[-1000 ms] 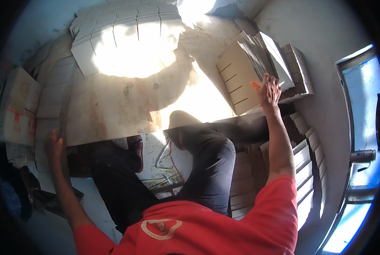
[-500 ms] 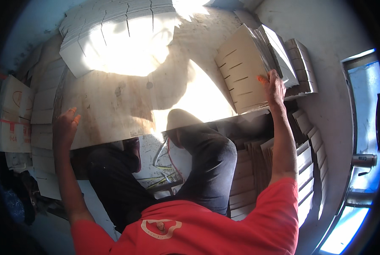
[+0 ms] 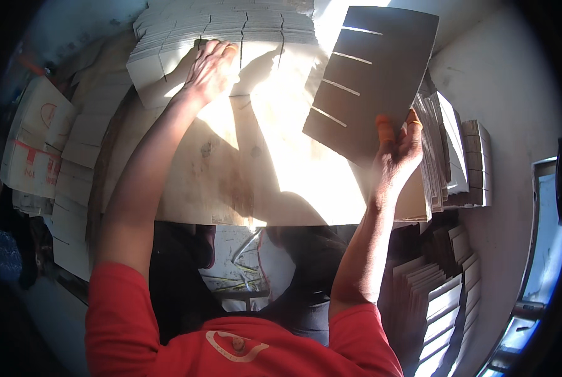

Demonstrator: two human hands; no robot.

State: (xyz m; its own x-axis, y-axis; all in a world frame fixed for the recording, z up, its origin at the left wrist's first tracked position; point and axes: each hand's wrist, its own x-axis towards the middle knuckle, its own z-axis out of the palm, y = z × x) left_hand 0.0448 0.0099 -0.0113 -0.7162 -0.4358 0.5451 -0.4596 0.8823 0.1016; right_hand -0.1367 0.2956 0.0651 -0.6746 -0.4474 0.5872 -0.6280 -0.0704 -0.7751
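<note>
My right hand [image 3: 397, 144] grips the lower edge of a slotted cardboard sheet [image 3: 372, 75], with orange covers on thumb and finger. The sheet is raised and tilted above the table, its several slits opening along the left side. My left hand [image 3: 212, 72] reaches to a thick stack of slotted cardboard sheets [image 3: 268, 41] at the back. Its fingers rest against the front face near the top edge, one fingertip covered in orange. The thumb stands apart from those fingers, and no separate sheet shows between them.
A wooden table [image 3: 187, 182] with bright sunlit patches lies before me. More cardboard sheets [image 3: 444, 138] stand at its right side, beside a wall. A printed white carton [image 3: 36, 141] is at the far left. Further cardboard stacks [image 3: 425, 301] sit below at the right.
My right hand has lifted a cardboard sheet from the right-hand stack and swung it up and inward. My left hand has moved from the table's left edge to the back stack.
</note>
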